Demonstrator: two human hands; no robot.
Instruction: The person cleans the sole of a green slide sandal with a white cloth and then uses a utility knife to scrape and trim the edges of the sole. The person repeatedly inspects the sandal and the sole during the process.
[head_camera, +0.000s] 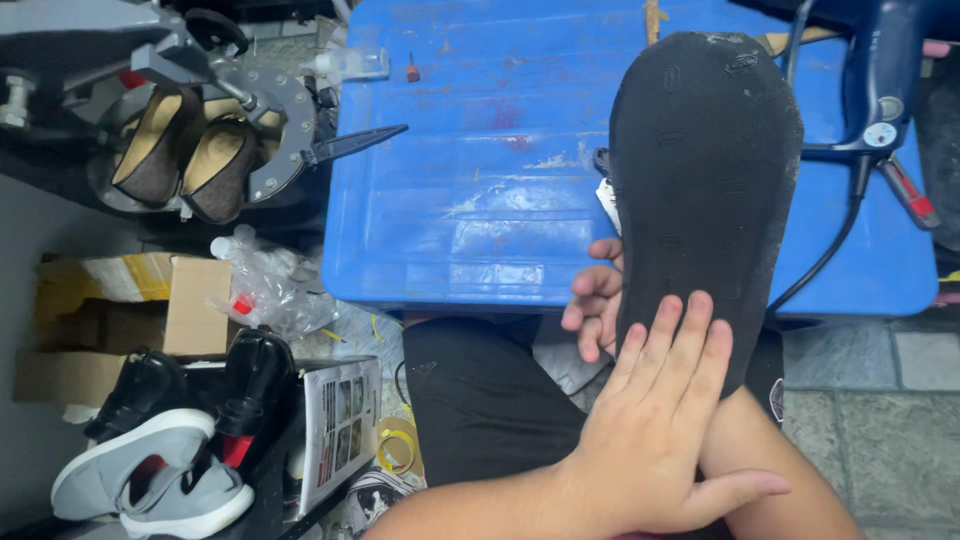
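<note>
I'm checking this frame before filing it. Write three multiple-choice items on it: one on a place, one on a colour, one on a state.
1. Where is the heat gun?
A. on the blue lid's right end
B. on the floor by the cardboard box
C. in the person's lap

2. What colour is the sole facing the camera?
A. white
B. black
C. tan

3. How is the right hand?
A. clenched in a fist
B. pinching a tool
C. laid flat, fingers on the sole's near end

Answers:
1 A: the heat gun lies at the right edge of the blue lid, its cable trailing off.
2 B: the whole underside shows black.
3 C: the fingers lie spread on the sole, while the left hand curls round its left edge.
</note>
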